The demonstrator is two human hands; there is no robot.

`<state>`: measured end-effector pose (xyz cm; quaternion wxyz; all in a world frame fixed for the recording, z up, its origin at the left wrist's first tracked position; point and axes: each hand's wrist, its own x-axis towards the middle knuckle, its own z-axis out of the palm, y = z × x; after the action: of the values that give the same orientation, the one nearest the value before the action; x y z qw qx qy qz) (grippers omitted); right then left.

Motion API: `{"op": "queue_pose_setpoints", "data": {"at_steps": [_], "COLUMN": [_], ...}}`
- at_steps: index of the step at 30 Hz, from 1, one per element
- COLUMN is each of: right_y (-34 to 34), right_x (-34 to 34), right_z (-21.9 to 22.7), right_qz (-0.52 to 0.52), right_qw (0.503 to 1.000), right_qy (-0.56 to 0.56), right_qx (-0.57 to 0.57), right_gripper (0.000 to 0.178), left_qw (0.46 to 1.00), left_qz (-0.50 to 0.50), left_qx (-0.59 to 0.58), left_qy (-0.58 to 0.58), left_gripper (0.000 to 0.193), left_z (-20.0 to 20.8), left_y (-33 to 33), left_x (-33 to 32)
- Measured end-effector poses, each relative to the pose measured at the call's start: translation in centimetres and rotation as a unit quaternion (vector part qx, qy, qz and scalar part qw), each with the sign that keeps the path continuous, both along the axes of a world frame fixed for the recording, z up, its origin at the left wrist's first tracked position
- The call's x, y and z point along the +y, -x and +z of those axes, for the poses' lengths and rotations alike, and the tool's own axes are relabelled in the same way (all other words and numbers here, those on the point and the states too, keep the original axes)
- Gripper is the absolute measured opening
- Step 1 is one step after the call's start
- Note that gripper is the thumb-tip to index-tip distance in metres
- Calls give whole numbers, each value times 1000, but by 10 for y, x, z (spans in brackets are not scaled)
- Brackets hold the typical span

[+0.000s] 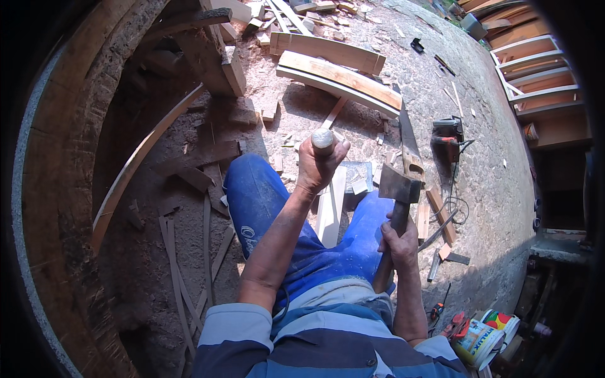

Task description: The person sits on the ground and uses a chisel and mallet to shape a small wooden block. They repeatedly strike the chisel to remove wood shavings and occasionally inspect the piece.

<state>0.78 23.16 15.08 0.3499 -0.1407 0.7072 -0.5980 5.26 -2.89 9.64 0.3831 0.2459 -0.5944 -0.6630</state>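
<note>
My left hand (319, 165) is closed around a thick round piece with a pale, domed end (322, 138) pointing up; its lower part is hidden, so its kind is unclear. In my right hand (401, 241) is a hatchet (401, 188), gripped by its dark handle, its metal head raised above my fist. A pale strip of wood (330, 213) lies between my blue-trousered legs, below the left hand. Just beyond the hatchet head rests a handsaw (413, 151) with a wooden grip.
Curved planks (340, 80) and offcuts (315, 7) lie ahead. A power tool (446, 140) with a cord sits right, near a carpenter's square (435, 264). Buckets (482, 340) and a screwdriver (437, 310) are lower right. A large timber structure (69, 157) stands left, thin strips (176, 277) beside it.
</note>
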Motion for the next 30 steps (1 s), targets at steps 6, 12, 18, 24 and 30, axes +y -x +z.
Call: {"op": "queue_pose_setpoints", "data": {"at_steps": [6,12,18,24,30], "right_y": [1,4,6,6,24], "right_x": [1,3,-1,-6,-27], "right_z": [-4,-8,-9,-9,12], "right_qz": [-12,-5,4,24,130], "right_qw": [1000,1000,1000,1000,982], "right_qy": [8,7,-4,-18,-73], "right_qx": [-6,-5,0,-2,116], "right_gripper": [37,37,38,39,46], "left_qw": [999,1000,1000,1000,999], "left_qz": [-29,-7,16,-1,17], "left_qx": [-36,-6,-9,11,31], "left_qy": [-8,0,22,-7,-27], "left_gripper": [22,26,26,25,27], "left_z": [-6,-4,-6,-4,-13], "left_y": [1,3,2,3,7], "left_x": [-5,-4,1,0,-5]}}
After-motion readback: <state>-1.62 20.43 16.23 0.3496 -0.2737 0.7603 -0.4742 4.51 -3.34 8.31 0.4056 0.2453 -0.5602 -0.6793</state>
